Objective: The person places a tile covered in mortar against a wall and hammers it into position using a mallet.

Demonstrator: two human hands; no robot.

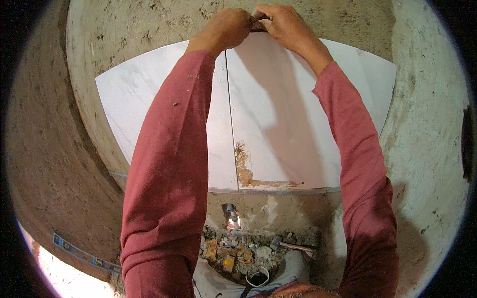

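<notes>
Two white marbled tiles stand side by side against a rough mortar wall: a left tile (141, 107) and a right tile (263, 119), with a thin dark joint between them. At the upper edge of the right tile, my left hand (223, 31) and my right hand (289, 29) meet with fingers bent and pinched together. A small dark gap or piece shows between them, but what they hold is hidden. A brown mortar smear (242, 169) marks the right tile's lower left corner.
Below the tiles, a lit bulb (232, 219) hangs by the wall. Rubble and yellow scraps (228, 263) cover the ground, with a hammer (295, 247) and a white cup-like container (258, 276) near my legs. A blue spirit level (82, 252) lies at lower left.
</notes>
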